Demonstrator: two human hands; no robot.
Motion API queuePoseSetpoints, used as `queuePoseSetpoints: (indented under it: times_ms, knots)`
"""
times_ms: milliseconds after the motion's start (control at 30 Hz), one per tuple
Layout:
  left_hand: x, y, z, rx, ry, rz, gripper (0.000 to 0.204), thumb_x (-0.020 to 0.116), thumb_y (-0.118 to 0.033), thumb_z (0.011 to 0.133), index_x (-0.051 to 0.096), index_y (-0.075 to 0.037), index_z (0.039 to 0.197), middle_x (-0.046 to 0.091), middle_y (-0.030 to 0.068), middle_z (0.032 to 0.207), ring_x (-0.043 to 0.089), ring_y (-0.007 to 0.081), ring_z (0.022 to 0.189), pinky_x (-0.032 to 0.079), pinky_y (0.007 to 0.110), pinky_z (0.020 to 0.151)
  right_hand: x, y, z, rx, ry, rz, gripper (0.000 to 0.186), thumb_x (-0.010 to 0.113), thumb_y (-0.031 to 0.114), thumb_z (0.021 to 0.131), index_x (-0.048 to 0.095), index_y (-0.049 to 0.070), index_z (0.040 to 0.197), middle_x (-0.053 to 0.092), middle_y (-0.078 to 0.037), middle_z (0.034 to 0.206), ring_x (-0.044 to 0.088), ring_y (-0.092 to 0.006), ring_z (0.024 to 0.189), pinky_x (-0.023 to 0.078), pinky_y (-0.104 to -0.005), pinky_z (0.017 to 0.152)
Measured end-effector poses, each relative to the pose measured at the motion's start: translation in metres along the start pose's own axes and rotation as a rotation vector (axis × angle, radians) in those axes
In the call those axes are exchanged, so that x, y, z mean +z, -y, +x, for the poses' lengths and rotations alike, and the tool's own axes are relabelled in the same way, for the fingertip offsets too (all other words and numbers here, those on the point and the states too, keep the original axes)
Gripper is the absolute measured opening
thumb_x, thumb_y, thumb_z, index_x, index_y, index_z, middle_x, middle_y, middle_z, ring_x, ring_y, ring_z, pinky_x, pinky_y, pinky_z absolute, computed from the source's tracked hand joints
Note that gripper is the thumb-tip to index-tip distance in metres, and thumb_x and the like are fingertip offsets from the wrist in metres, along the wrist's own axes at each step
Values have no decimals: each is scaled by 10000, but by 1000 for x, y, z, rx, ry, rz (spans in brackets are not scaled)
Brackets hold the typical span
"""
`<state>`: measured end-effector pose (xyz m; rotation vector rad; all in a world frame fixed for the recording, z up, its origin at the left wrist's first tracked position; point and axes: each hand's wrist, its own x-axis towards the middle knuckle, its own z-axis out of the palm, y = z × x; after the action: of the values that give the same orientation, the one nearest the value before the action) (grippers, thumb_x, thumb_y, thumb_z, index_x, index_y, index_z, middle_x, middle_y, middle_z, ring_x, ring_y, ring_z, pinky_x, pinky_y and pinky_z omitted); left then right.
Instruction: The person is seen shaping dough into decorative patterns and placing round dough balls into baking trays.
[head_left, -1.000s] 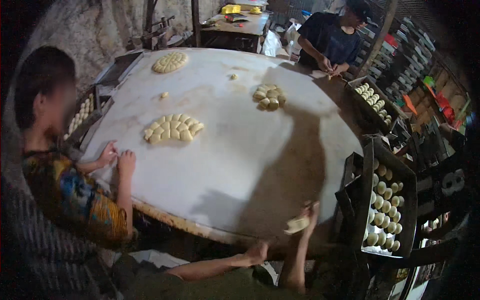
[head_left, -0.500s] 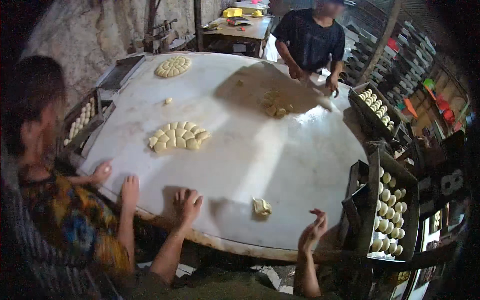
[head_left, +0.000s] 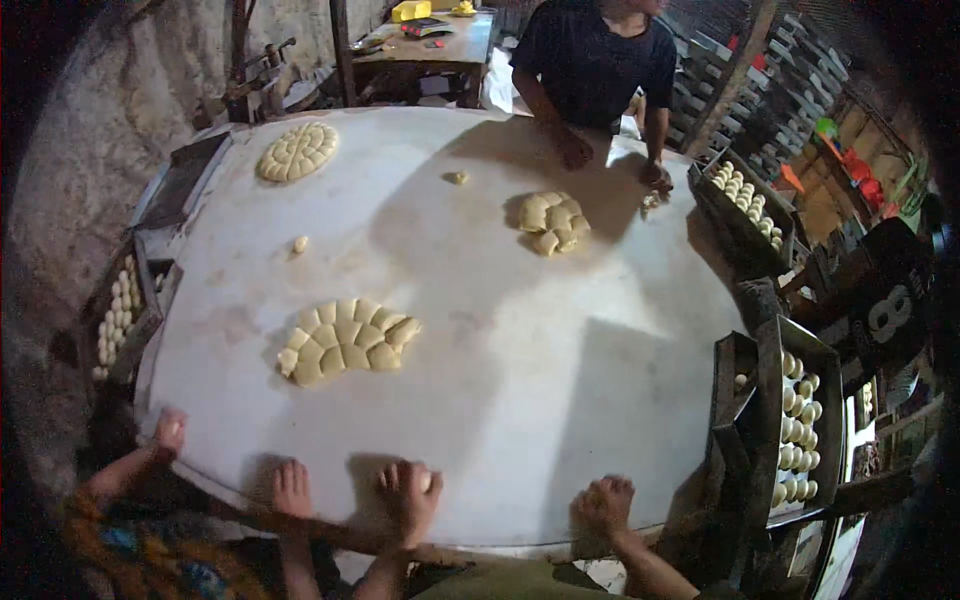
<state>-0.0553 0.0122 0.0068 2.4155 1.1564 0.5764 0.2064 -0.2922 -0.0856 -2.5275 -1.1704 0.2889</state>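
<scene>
My left hand (head_left: 408, 500) is curled on the white table's front part, cupped round a small pale dough piece (head_left: 424, 481). To its right, my right hand (head_left: 607, 510) has its fingers curled down on the tabletop (head_left: 470, 420), apparently over a dough lump that they mostly hide. Farther up the table lies a curved cluster of cut dough pieces (head_left: 348, 345). Other clusters sit at the back left (head_left: 297, 150) and back right (head_left: 548, 217), with single small pieces (head_left: 300, 243) between them.
Trays of dough balls stand at the right front (head_left: 770, 420), back right (head_left: 737, 175) and left (head_left: 145, 285). A co-worker's hands (head_left: 292, 488) rest at the left front edge. Another person (head_left: 600, 75) leans at the far edge. An empty metal tray (head_left: 183, 175) sits back left.
My left hand has come up from below the edge onto the table. My right hand has closed down over the lump that lay loose half a second ago. The view has shifted.
</scene>
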Motion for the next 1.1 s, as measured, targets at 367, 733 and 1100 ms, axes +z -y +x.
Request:
queuePoseSetpoints:
  times_ms: [367,733,1100]
  knots:
    - [21,-1,-27,-75,291,-465,157,697,-148,745,609,-90,862,570,91,985,564,259,913,414,428,832,-22,99,-6,-268,-66,220,211,576,238,793,654,129,955,583,-111,993,521,-287,980,399,-378,874]
    - [46,-35,0,332,220,-166,192,685,-257,750,631,-91,830,581,69,964,531,303,966,429,483,789,-51,122,13,-381,-8,-31,264,487,236,920,564,36,1074,543,-91,1099,474,-234,1086,390,-373,935]
    - [70,-49,28,375,251,-359,130,702,-177,697,611,-86,716,609,104,886,547,295,865,440,415,790,25,89,60,193,256,1180,139,593,196,816,617,65,777,605,-85,892,563,-246,849,434,-356,717]
